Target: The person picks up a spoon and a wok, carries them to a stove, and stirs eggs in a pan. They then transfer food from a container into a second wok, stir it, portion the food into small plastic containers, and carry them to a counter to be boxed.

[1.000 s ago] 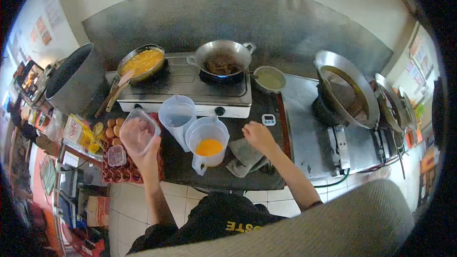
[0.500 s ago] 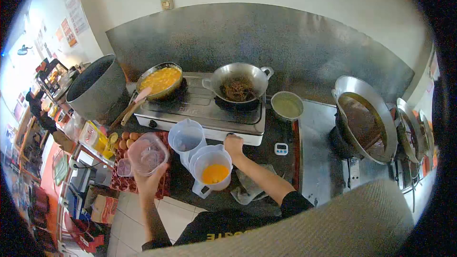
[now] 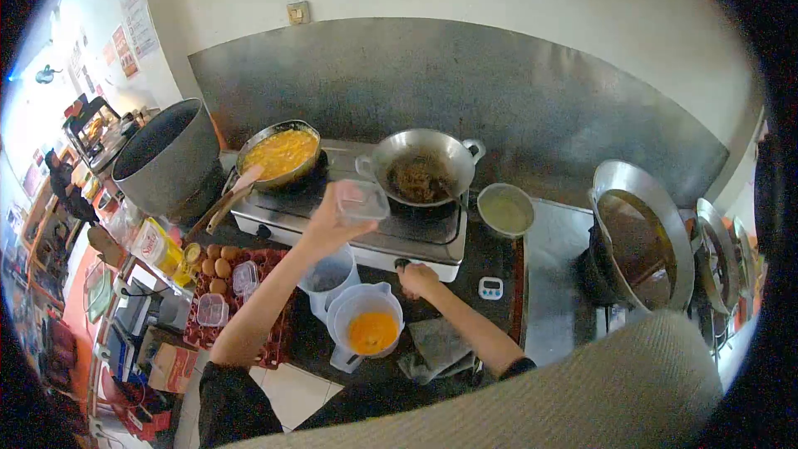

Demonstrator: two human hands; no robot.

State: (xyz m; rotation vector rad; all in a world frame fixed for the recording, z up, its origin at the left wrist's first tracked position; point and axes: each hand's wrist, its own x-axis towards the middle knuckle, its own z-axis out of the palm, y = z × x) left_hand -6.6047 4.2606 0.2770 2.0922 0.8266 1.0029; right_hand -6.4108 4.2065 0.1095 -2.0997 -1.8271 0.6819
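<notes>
Left hand (image 3: 327,229): grasps clear plastic container (image 3: 363,202), raised over stove (image 3: 428,241), between egg pan (image 3: 283,154) and wok (image 3: 416,143) | Right hand (image 3: 418,280): fingers bent at stove knob (image 3: 402,263); contact apparent, grip cannot be told | Jug (image 3: 366,298): below container, orange liquid inside.

Plain off-white wall (image 3: 532,0) up top, with a little switch (image 3: 298,12) on it and a big dull metal backsplash (image 3: 465,87) underneath. Papers (image 3: 125,51) on the upper left, super bright light over there too. Pale floor tiles (image 3: 293,395) peek out bottom left of centre.
</notes>
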